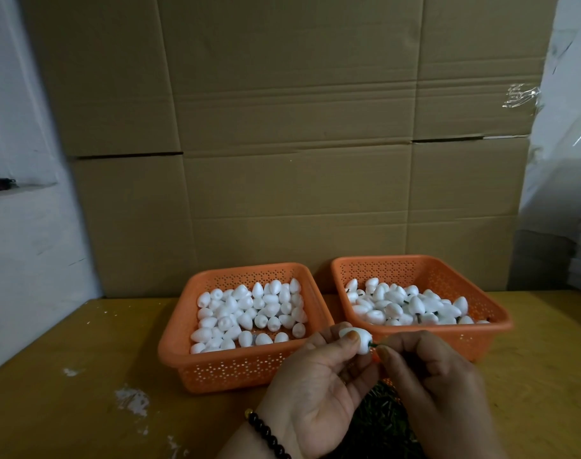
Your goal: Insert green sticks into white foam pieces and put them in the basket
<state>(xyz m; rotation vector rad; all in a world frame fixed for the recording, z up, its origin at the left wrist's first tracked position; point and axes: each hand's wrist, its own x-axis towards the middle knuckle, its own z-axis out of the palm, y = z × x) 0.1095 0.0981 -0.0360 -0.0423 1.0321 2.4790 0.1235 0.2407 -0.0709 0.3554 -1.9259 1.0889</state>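
My left hand [315, 385] pinches a white foam piece [357, 340] between thumb and fingers, in front of the two orange baskets. My right hand [428, 376] pinches a short green stick [373, 345] whose tip meets the foam piece's right end. The left basket [176, 346] holds several plain white foam pieces [249, 313]. The right basket [497, 323] holds several foam pieces with green sticks in them [411, 304]. A pile of loose green sticks [378, 415] lies on the table beneath my hands, partly hidden by them.
The baskets stand side by side on a yellow wooden table [84, 376] with white paint flecks. A wall of brown cardboard boxes [282, 144] rises right behind them. A white wall is at the left, clear plastic wrap at the right.
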